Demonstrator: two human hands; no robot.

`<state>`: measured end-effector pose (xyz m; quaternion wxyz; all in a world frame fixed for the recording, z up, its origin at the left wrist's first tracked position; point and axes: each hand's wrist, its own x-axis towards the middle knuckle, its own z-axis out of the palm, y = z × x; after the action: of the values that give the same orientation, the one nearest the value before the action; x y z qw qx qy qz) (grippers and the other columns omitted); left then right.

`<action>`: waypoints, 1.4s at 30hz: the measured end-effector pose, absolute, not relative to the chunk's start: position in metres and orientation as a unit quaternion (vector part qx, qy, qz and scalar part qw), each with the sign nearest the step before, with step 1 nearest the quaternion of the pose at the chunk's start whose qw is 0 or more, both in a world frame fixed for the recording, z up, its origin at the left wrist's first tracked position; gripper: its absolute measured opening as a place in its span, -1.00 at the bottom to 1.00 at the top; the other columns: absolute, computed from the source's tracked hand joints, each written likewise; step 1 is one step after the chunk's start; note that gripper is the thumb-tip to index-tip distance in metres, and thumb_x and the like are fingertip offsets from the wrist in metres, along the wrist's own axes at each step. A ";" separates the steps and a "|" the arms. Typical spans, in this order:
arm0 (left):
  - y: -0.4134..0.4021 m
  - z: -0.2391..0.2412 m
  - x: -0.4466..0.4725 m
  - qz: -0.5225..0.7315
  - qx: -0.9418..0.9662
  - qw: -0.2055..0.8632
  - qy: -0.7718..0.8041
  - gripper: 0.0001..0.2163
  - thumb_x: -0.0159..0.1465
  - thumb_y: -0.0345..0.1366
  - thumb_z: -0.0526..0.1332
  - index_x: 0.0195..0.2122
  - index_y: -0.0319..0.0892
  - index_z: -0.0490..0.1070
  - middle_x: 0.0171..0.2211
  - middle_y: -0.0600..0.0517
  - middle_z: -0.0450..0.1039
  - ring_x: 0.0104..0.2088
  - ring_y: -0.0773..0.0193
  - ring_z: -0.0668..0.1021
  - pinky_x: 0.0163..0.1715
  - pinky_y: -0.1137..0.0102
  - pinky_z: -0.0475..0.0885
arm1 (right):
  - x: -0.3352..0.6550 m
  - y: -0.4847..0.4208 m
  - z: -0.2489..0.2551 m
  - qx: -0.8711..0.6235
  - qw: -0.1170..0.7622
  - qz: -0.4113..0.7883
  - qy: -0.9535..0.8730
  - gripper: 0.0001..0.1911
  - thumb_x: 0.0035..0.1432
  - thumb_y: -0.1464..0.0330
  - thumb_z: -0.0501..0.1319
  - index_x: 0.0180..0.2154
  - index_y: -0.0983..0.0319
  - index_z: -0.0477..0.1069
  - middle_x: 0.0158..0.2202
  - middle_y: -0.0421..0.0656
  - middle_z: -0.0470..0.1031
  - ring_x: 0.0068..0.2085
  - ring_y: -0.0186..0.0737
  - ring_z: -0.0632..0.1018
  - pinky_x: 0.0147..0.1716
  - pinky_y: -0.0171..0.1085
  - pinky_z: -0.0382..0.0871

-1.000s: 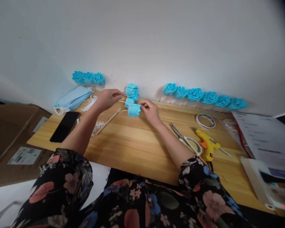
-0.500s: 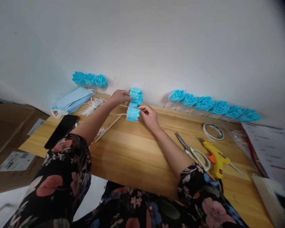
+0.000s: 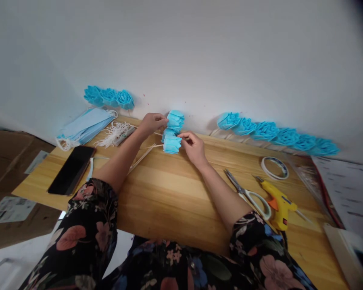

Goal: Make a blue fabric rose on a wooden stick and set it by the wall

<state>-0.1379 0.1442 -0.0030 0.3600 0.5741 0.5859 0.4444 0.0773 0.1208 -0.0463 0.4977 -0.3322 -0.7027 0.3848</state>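
A small cluster of blue fabric flowers stands between my hands near the wall, with thin sticks running out from it to the left. My left hand (image 3: 153, 123) is closed in a pinch at the left side of the upper blue flower (image 3: 176, 121). My right hand (image 3: 195, 148) pinches the ruffled right edge of the lower blue flower (image 3: 172, 144). Behind these two, part of another flower shows, mostly hidden. Loose thin sticks (image 3: 142, 156) lie on the table by my left forearm.
On the left are blue face masks (image 3: 87, 125), white ear loops (image 3: 116, 134) and a black phone (image 3: 71, 170). Blue flowers (image 3: 266, 131) line the wall. Scissors (image 3: 245, 193), a tape roll (image 3: 274, 168) and a yellow glue gun (image 3: 280, 203) lie right on the wooden table (image 3: 169, 193).
The view has shifted slightly. Both hands stay at the flower cluster, with only small finger movements. More of the phone shows beside my left forearm.
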 end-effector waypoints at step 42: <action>0.019 0.084 -0.087 0.315 0.597 0.413 0.611 -0.61 0.21 -0.10 0.38 -0.62 -0.21 0.35 -0.70 0.08 0.29 -0.66 0.46 0.26 -0.57 0.43 0.10 | 0.169 0.012 0.033 -0.213 0.359 0.461 -0.783 -0.93 0.20 0.37 0.32 -0.31 0.13 0.60 -0.32 -0.20 0.60 -0.32 -0.30 0.54 -0.28 -0.27 0.41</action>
<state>-0.0874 0.0192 0.0842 0.4133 0.5974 0.6109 0.3148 0.1686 0.0122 0.0331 0.3592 -0.2134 -0.7827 0.4613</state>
